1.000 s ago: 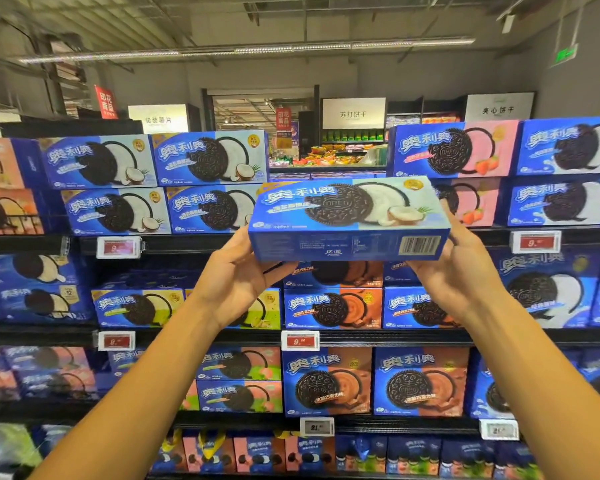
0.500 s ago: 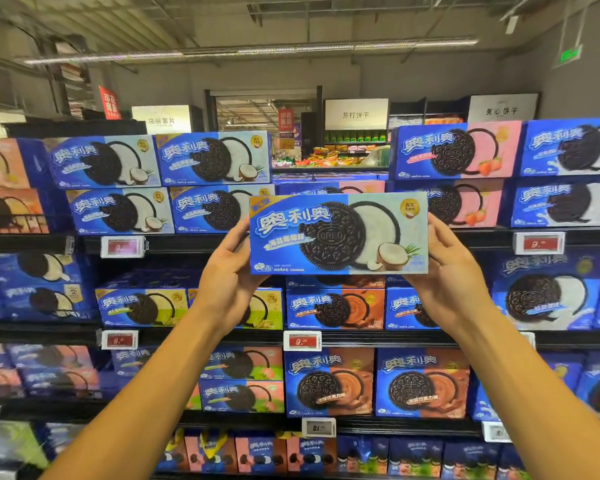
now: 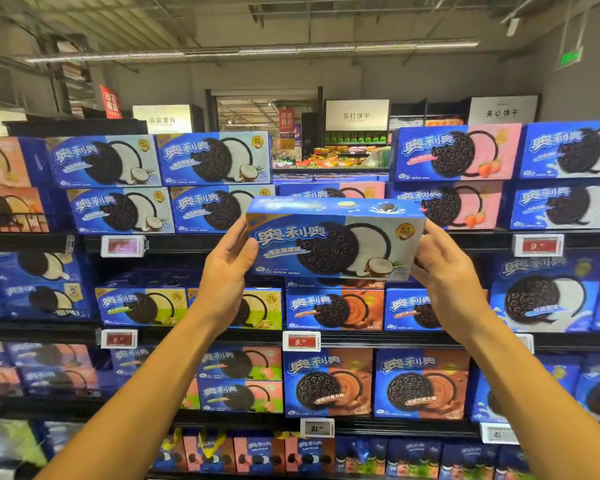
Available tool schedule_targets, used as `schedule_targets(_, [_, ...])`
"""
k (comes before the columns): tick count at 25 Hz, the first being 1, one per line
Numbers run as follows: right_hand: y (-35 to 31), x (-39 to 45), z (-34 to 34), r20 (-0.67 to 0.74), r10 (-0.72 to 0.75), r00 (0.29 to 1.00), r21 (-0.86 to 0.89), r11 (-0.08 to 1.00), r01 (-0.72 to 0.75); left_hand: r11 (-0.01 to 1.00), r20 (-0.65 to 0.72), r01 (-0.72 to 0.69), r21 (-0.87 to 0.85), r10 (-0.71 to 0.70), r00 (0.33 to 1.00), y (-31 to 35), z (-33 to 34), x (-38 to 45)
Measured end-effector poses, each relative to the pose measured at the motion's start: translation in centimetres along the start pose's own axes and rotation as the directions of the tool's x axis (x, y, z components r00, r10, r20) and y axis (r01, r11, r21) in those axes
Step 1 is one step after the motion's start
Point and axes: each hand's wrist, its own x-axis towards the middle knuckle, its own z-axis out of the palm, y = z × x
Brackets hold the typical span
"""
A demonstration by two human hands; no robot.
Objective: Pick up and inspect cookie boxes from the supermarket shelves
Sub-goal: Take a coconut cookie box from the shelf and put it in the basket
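The cookie box point(image 3: 333, 242) was held in mid-air in front of the shelves point(image 3: 187, 242), level with the edge of the upper shelf. Its long axis ran left to right, nearly horizontal. The printed front face, with a dark cookie and a halved coconut, was turned toward the camera, and the narrow top panel was tipped into view above it. The box was held between the two hands, one at each short end. The left hand point(image 3: 227, 268) was curled round the left end, with the thumb on the front face and the fingers hidden behind. The right hand point(image 3: 442, 268) gripped the right end in the same manner, its fingertips on the front edge. Stacked boxes point(image 3: 215, 157) of the same coconut kind stood on the top shelf to the upper left. A red price tag point(image 3: 301, 341) was fixed to the shelf edge below the held box.
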Motion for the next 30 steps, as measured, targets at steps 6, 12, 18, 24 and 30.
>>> schedule_targets(6, [0.2,0.2,-0.3,-0.03,-0.198,0.98,-0.218,0.958,0.187,0.922,0.028,-0.233,0.309,0.236,0.971,0.4,-0.6,0.0])
schedule_targets(12, [0.4,0.1,-0.1,-0.054,-0.308,0.95,-0.23,0.929,0.289,0.853,0.056,-0.349,0.388,0.357,0.933,0.8,-0.3,-0.4])
schedule_targets(18, [0.7,0.1,-0.1,-0.046,-0.338,0.94,-0.247,0.916,0.317,0.856,0.037,-0.344,0.386,0.358,0.933,0.9,-0.5,-0.2])
schedule_targets(24, [1.1,0.5,-0.2,-0.022,-0.359,0.933,-0.263,0.903,0.341,0.849,0.06,-0.344,0.401,0.351,0.935,1.3,-0.7,0.0])
schedule_targets(30, [1.5,1.0,-0.5,0.016,-0.365,0.931,-0.267,0.896,0.356,0.852,0.078,-0.342,0.397,0.34,0.937,1.3,-1.1,0.2])
